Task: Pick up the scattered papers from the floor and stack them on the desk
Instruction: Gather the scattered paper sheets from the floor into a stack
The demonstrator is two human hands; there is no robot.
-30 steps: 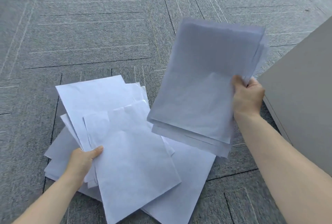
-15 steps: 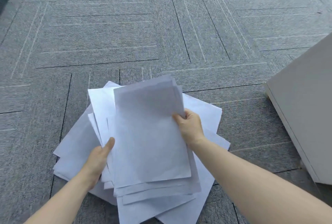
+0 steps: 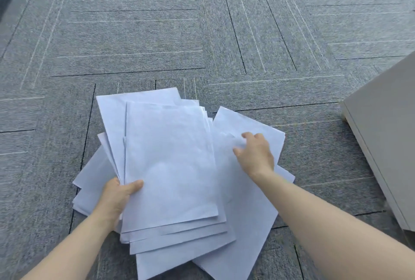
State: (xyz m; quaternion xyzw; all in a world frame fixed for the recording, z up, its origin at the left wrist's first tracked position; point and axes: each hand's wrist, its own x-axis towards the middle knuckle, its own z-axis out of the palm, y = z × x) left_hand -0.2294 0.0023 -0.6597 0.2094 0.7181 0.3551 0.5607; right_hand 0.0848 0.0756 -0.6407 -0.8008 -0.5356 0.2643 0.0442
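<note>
From the head camera, looking down at the floor, a loose heap of white paper sheets (image 3: pixel 247 223) is lying on grey carpet tiles (image 3: pixel 134 39) marked with thin dark and pale lines. The left hand (image 3: pixel 119 196) is gripping a gathered stack of sheets (image 3: pixel 170 167) at its left edge, thumb lying on top of the uppermost page and the other fingers hidden beneath (so how many sheets it is pinching cannot be told). That stack is sitting fanned, its lower edges stepping out one below another, and it is overlapping the sheets spread on the carpet underneath it; whether it is lifted clear of them or resting on them cannot be told.

The right hand (image 3: pixel 256 154) is reaching out over a single sheet (image 3: pixel 233 122) that is lying just right of the stack, angled with one corner pointing away from the person. Its fingers are spread and loosely curled, palm down, the fingertips touching or nearly touching the paper, not closed around anything. Both forearms are bare and are entering from the bottom of the view.

At the right edge, a pale grey-beige piece of furniture (image 3: pixel 386 145) is standing on the carpet, well apart from the papers; only its side panel and lower corner are showing.
</note>
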